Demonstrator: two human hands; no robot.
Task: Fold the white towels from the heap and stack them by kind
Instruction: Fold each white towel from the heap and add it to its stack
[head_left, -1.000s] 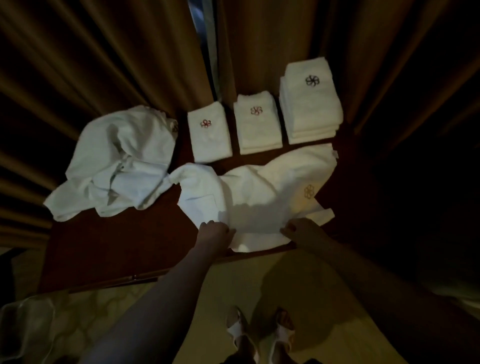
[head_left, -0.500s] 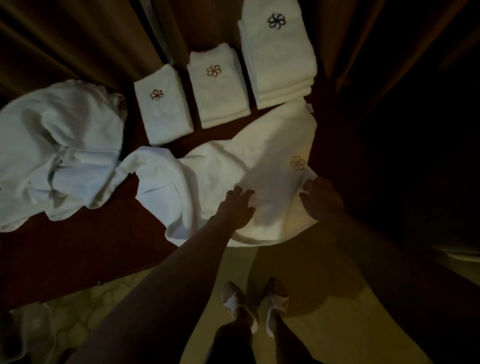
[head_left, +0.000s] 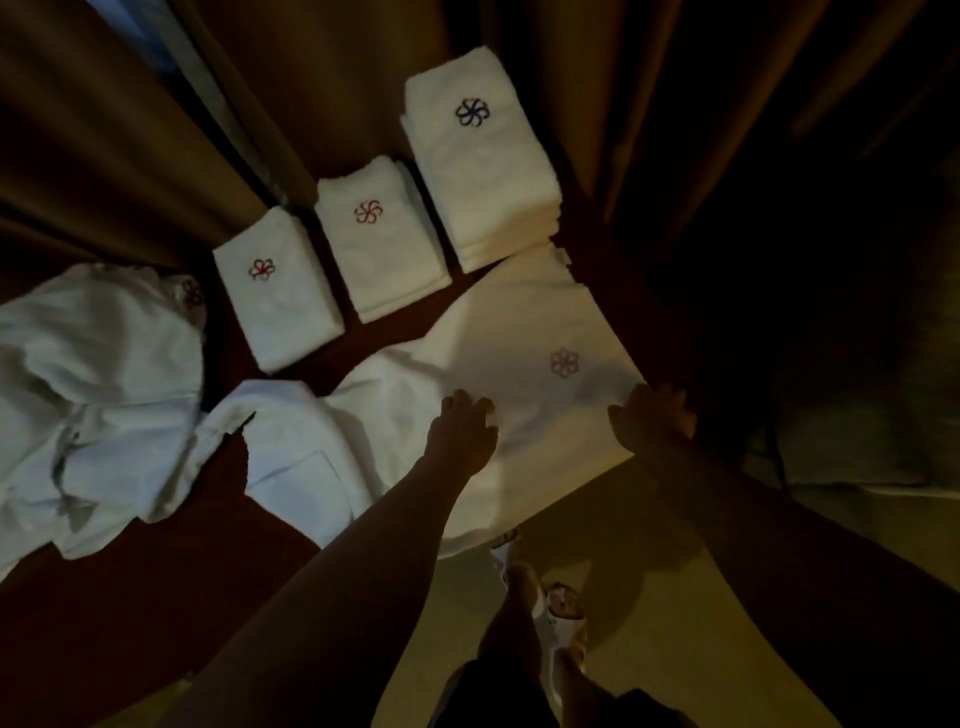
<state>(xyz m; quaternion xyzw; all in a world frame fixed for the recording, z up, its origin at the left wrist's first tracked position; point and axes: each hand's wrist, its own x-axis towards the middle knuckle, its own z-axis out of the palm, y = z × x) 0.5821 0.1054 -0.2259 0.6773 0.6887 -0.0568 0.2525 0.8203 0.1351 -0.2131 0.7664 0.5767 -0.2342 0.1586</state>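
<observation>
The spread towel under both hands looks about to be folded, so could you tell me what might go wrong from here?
1. The spread towel hangs over the table's near edge, so it might slide off.
2. Its left end lies bunched against the unfolded heap, so a fold could drag the heap.
3. Its far corner touches the tallest stack, which a lift might nudge.

Dark red table (head_left: 156, 597) under three folded stacks (head_left: 382, 244), a spread towel (head_left: 519, 332), a heap (head_left: 98, 395).

Head view, steeply down, close
</observation>
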